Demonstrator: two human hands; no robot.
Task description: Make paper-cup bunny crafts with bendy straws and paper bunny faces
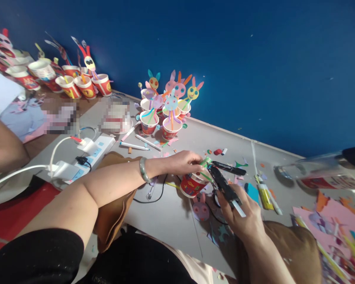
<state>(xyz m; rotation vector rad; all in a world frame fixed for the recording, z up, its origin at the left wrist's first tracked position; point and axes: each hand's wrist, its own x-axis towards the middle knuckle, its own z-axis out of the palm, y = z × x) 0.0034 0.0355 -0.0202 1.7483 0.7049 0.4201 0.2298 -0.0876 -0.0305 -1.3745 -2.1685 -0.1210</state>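
Observation:
My left hand (187, 162) reaches over a red paper cup (192, 185), its fingers closed on a green piece (206, 161) at the cup's rim. What the green piece is made of is hard to tell. My right hand (248, 215) grips a black hot glue gun (223, 183), with a white glue stick (239, 209) poking out of its back end. The gun's nozzle points at the green piece, close to my left fingertips; whether they touch is unclear. A pink paper rabbit face (200, 211) lies just below the cup.
Several cups with paper rabbit faces (171, 103) stand by the blue wall. A power strip (91, 157) with cables sits left, near another person's arm (6, 138). Markers (134, 146), a yellow glue tube (264, 195), a clear bottle (322, 173) and paper scraps (343, 221) lie around.

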